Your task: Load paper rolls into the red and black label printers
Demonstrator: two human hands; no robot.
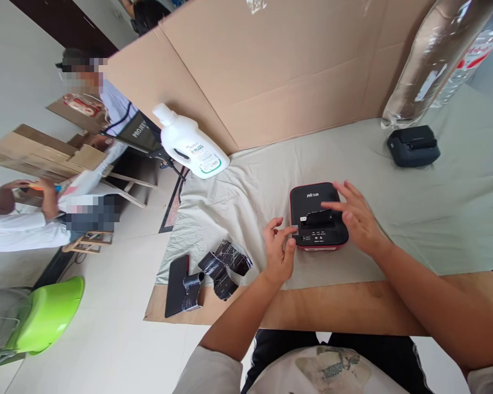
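A black box-shaped device with red edges point(311, 195) lies on the cloth in front of me, white lettering on its top. A shiny black strip point(318, 218) lies over the slot in its middle, with a small white end at its left. My left hand point(279, 249) is at the device's left side, its forefinger stretched to a small grey piece at the edge, thumb apart. Over the right edge, my right hand point(359, 221) has its fingers spread, one fingertip close to the black strip; whether it touches cannot be told.
Left on the table are several crumpled black strips point(222, 268) and a dark phone point(176, 287). A white jug point(193, 143) stands by the cardboard wall point(296, 60). At right are a dark blue device point(413, 146) and clear bottles point(425, 65). Other people sit at far left.
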